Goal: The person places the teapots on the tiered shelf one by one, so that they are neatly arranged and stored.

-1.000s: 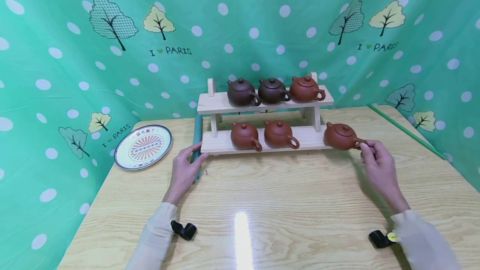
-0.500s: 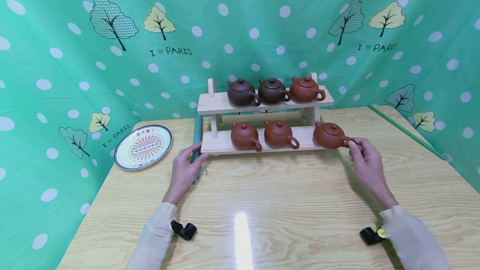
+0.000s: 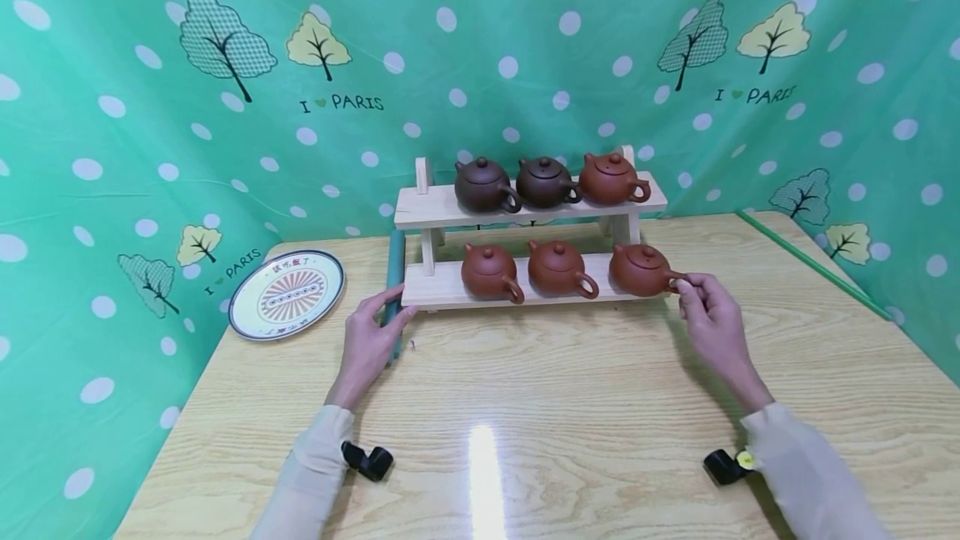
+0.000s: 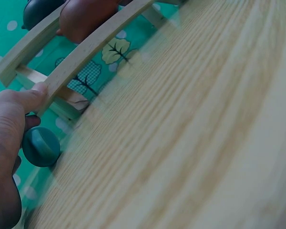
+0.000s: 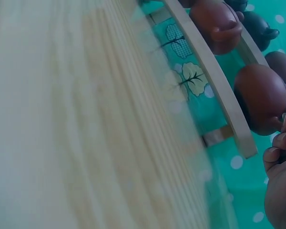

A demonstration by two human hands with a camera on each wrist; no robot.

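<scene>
My right hand [image 3: 712, 319] pinches the handle of a reddish-brown teapot [image 3: 641, 270] at the right end of the lower board of a two-tier wooden shelf [image 3: 422, 280]. Two similar teapots stand to its left, the middle one [image 3: 555, 267] and the left one [image 3: 487, 272]. In the right wrist view the held teapot [image 5: 261, 98] is over the board's end; whether its base touches the board cannot be told. My left hand [image 3: 370, 348] grips the lower board's left end, and the left wrist view has its thumb [image 4: 35, 97] on the board.
On the upper board sit two dark brown teapots, the left one [image 3: 482, 184] and the middle one [image 3: 545, 182], and a reddish one [image 3: 611, 178]. A plate [image 3: 287, 294] lies at the left, a teal rod [image 3: 395, 261] beside the shelf, and a green stick [image 3: 813, 263] at the right.
My right hand has moved left with the teapot, bringing it from beyond the lower board's right end to over that end, closer to the middle teapot. The left hand has stayed put.
</scene>
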